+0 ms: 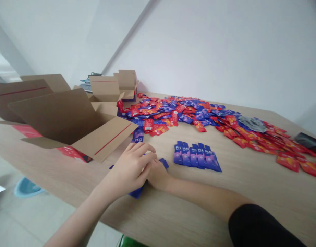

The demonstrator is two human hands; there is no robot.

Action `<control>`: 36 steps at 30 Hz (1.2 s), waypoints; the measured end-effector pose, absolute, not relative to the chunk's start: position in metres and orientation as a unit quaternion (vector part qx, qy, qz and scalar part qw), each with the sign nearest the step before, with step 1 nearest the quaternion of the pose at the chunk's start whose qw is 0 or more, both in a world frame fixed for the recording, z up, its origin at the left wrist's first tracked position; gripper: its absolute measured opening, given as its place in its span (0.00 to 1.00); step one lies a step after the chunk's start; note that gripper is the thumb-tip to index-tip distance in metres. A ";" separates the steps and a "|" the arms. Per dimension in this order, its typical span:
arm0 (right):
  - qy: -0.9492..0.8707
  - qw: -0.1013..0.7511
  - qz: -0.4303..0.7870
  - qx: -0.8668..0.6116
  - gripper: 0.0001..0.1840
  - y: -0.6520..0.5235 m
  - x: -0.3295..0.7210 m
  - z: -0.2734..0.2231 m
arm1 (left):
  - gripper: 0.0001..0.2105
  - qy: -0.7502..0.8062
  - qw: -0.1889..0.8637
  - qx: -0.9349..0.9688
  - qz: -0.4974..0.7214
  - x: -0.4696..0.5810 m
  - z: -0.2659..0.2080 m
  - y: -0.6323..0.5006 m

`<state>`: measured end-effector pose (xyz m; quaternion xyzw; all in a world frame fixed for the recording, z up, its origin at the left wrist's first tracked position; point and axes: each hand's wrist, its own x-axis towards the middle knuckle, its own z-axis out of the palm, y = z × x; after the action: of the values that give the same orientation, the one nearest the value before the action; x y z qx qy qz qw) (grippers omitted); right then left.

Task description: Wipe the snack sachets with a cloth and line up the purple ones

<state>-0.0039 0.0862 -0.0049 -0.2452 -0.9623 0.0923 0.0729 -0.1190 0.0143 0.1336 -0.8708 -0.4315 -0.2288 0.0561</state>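
My left hand (133, 166) is curled, its fingers bent over my right hand near the table's front edge. Whatever lies within its fingers is hidden. My right hand (158, 174) reaches in from the right, and its fingers are mostly covered by the left. Both hands are over blue-purple sachets; one blue sachet (136, 192) shows below them and a blue corner (164, 163) shows on the right. A short overlapping row of blue-purple sachets (194, 156) lies flat to the right of my hands. Another blue sachet (138, 134) lies just beyond my left hand.
Open cardboard boxes (106, 139) stand on the left, flaps spread. A wide heap of red and blue sachets (173, 109) covers the table's back, with a grey cloth (252, 123) on it. A dark object (308, 142) lies far right. A blue basin (28, 187) is on the floor.
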 end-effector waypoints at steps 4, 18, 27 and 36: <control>-0.939 0.078 0.097 -0.319 0.34 0.080 -0.001 -0.008 | 0.13 -0.447 0.045 -0.882 -0.144 -0.118 0.107 0.035; -0.803 0.151 0.108 -0.566 0.52 0.158 0.230 -0.006 | 0.38 -0.462 -0.019 -0.885 -0.063 -0.001 0.026 0.140; -0.837 0.101 0.025 -0.536 0.32 0.186 0.234 -0.032 | 0.33 -0.382 -0.036 -0.923 -0.044 0.012 -0.029 0.208; -0.823 0.140 0.057 -0.548 0.34 0.242 0.213 -0.034 | 0.32 -0.411 -0.035 -0.910 -0.043 0.005 -0.026 0.260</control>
<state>0.2135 0.2416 -0.0341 -0.5482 -0.8226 0.0574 0.1398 0.0054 0.2602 -0.0258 -0.9099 -0.4111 -0.0431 -0.0352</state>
